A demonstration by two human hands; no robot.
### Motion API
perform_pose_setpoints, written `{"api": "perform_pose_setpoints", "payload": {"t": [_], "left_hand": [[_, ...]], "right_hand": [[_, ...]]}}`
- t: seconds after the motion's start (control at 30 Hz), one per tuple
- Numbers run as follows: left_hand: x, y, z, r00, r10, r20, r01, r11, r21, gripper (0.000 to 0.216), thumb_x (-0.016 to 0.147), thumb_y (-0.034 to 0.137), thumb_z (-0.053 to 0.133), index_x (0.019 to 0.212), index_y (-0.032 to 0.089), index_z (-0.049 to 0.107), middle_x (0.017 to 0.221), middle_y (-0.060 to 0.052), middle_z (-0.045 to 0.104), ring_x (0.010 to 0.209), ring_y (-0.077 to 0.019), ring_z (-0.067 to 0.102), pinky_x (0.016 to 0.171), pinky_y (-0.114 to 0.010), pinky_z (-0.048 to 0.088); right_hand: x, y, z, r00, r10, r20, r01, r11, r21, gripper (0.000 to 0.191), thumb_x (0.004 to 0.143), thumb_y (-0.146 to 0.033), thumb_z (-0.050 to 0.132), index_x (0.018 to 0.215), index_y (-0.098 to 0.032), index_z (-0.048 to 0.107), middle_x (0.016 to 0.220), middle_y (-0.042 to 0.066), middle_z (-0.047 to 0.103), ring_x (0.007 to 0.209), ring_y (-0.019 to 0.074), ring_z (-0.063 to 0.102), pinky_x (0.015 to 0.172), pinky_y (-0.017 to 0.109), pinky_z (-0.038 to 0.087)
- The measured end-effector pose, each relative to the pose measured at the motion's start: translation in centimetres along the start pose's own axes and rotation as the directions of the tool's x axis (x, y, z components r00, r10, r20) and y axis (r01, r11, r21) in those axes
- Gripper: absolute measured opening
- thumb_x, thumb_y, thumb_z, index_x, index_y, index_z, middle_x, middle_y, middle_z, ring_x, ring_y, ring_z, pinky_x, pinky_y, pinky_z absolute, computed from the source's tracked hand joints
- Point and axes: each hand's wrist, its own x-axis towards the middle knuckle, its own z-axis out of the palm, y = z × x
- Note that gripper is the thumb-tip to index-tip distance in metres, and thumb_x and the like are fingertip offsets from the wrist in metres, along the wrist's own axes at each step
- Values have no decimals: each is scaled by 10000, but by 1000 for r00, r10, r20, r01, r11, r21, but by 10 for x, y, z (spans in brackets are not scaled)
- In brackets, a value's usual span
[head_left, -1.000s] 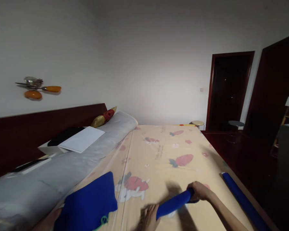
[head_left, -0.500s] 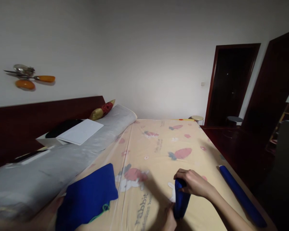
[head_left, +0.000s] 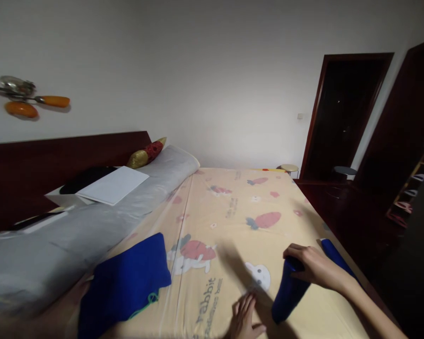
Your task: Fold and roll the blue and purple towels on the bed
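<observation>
- In the right hand (head_left: 313, 268), gripped at its top end, a rolled blue cloth (head_left: 286, 296) slanted down to the bed sheet (head_left: 233, 212).
- Just left of its lower end, the left hand (head_left: 243, 320) lay open, flat, empty.

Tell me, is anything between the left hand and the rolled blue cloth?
Nothing visible: only bare bedsheet lies between the left hand and the rolled blue cloth, which the right hand grips.
</observation>
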Motion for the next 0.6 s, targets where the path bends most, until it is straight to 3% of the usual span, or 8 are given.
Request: {"api": "perform_pose_setpoints", "payload": {"t": [0.13, 0.3, 0.47, 0.6], "left_hand": [[-1, 4, 2, 985, 109, -137, -102, 993, 58, 741, 674, 490, 715, 1350, 335, 454, 1435, -35, 477, 1306, -285, 438, 1057, -471, 362], [-2, 4, -4, 953, 224, -204, -195, 969, 154, 765, 658, 357, 734, 1358, 311, 430, 1415, -38, 502, 1274, -262, 477, 1019, -422, 392], [0, -3, -4, 937, 282, -206, -238, 947, 215, 778, 633, 308, 725, 1351, 295, 427, 1405, -32, 515, 1252, -250, 501, 987, -399, 416], [3, -11, -1, 920, 320, -228, -266, 934, 239, 754, 637, 270, 698, 1342, 303, 433, 1367, -37, 553, 1212, -242, 542, 943, -378, 448]], "right_hand": [[-31, 43, -9, 991, 127, -40, -129, 990, -60, 278, 743, -289, 622, 1019, -274, 600, 1013, 16, 660, 873, 203, 622, 781, 305, 435], [-60, 106, -14, 945, 305, -114, -313, 948, -54, 347, 701, -333, 627, 1041, -265, 617, 1113, 46, 665, 964, 247, 630, 830, 325, 460], [-49, 167, -36, 924, 348, -158, -362, 929, -70, 355, 671, -374, 628, 1002, -247, 641, 1008, 48, 703, 939, 267, 641, 833, 339, 468], [-27, 198, -63, 877, 331, -350, -396, 909, -132, 334, 705, -389, 599, 1016, -269, 623, 1030, 35, 687, 889, 245, 646, 765, 324, 479]]}}
